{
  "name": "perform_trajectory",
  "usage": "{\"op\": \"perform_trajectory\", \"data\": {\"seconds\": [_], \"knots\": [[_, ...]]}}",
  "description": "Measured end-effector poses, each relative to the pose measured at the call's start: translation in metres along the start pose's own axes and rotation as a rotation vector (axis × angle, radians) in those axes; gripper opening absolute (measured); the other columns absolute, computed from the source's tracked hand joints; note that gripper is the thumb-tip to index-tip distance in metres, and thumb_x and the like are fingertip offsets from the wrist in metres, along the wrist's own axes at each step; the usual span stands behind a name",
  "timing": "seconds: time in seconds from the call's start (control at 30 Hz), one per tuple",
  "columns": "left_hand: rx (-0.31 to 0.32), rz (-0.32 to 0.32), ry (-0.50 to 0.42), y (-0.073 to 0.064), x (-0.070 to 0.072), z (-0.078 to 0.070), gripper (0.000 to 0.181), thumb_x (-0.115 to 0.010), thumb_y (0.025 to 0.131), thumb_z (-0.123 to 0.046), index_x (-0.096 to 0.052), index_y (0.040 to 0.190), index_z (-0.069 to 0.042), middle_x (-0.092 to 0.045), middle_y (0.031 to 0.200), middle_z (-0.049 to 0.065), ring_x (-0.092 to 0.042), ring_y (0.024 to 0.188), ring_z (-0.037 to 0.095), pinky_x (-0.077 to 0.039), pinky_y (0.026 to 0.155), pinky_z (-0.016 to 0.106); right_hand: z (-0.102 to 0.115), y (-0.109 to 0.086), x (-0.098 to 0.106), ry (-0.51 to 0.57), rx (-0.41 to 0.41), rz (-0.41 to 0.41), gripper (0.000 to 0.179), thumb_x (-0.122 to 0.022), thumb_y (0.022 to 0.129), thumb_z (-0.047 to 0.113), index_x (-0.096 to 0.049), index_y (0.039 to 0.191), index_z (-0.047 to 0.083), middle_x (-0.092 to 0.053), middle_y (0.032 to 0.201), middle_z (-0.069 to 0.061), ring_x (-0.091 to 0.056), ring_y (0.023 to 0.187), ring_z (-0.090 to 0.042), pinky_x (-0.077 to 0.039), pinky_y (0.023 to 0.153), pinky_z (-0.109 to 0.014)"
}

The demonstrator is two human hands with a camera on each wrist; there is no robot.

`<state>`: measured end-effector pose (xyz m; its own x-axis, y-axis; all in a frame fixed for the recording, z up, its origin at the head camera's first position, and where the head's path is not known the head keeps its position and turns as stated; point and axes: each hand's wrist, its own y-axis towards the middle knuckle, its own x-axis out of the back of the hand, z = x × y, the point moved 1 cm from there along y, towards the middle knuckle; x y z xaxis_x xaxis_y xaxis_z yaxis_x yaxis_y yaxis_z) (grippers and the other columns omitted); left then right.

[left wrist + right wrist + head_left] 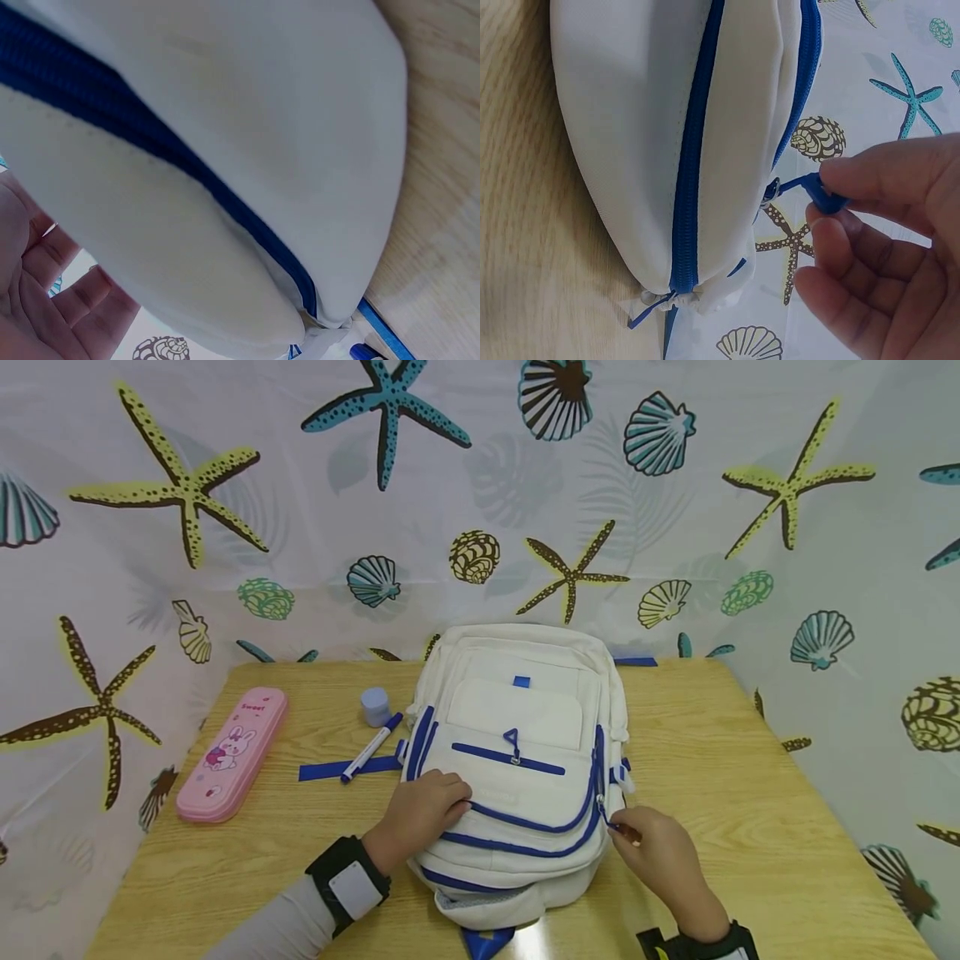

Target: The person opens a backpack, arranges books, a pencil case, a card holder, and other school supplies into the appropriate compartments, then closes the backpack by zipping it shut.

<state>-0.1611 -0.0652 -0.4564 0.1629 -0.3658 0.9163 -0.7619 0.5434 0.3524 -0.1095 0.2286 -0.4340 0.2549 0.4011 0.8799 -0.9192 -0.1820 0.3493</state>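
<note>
A white backpack (pixel 525 712) with blue zippers lies on its back on the table, front panel up. My right hand (pixel 660 853) is at its right side, where thumb and fingers pinch a blue zipper pull (pixel 828 198). The pull's cord stretches from a metal slider (pixel 770 193) on a side zipper. Over the lower left of the front panel rests my left hand (pixel 422 812), its fingers loosely bent on the fabric beside a curved blue zipper (pixel 525 817). In the left wrist view, those fingers (pixel 84 300) show past the bag's edge.
A pink pencil case (pixel 234 752) with a rabbit picture lies at the table's left. Between it and the bag are a marker (pixel 371 748) with blue ends, a blue strap (pixel 318 772) and a small light-blue round container (pixel 375 706). A patterned cloth (pixel 315 527) hangs behind.
</note>
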Motion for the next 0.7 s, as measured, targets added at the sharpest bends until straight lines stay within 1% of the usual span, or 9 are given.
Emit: {"op": "perform_trajectory", "data": {"seconds": [0.13, 0.37, 0.57, 0.7], "knots": [[0.002, -0.009, -0.003, -0.001, 0.000, 0.000, 0.005, -0.061, 0.084, -0.028, -0.062, 0.082, -0.023, -0.060, 0.080, -0.014, -0.052, 0.070, 0.004, -0.044, 0.056, 0.020, 0.002, -0.003, 0.000, 0.019, 0.008, -0.016, 0.015, -0.073, 0.063, -0.002, -0.067, 0.072, 0.009, -0.058, 0.064, 0.004, -0.051, 0.057, -0.003, -0.044, 0.052, -0.022], [0.013, -0.017, 0.000, -0.001, -0.002, -0.001, 0.005, -0.063, 0.082, -0.027, -0.061, 0.081, -0.023, -0.059, 0.079, -0.014, -0.052, 0.069, 0.004, -0.045, 0.056, 0.021, 0.006, -0.010, 0.001, 0.116, -0.024, 0.013, 0.017, -0.073, 0.064, -0.003, -0.067, 0.074, 0.009, -0.061, 0.068, 0.005, -0.052, 0.060, -0.001, -0.046, 0.054, -0.020], [0.018, -0.023, 0.006, -0.001, -0.003, -0.001, 0.004, -0.064, 0.081, -0.027, -0.062, 0.082, -0.023, -0.060, 0.080, -0.014, -0.053, 0.070, 0.005, -0.046, 0.057, 0.021, 0.007, -0.015, -0.001, 0.137, -0.007, -0.016, 0.021, -0.074, 0.060, -0.005, -0.066, 0.071, 0.010, -0.060, 0.066, 0.006, -0.051, 0.059, 0.002, -0.045, 0.053, -0.019], [0.014, -0.012, -0.002, -0.001, -0.003, -0.002, 0.004, -0.062, 0.083, -0.027, -0.062, 0.082, -0.022, -0.060, 0.081, -0.013, -0.053, 0.070, 0.005, -0.046, 0.058, 0.021, 0.009, -0.018, -0.002, 0.160, -0.021, -0.005, 0.020, -0.074, 0.060, -0.005, -0.066, 0.072, 0.010, -0.061, 0.067, 0.006, -0.052, 0.059, 0.002, -0.046, 0.054, -0.019]]}}
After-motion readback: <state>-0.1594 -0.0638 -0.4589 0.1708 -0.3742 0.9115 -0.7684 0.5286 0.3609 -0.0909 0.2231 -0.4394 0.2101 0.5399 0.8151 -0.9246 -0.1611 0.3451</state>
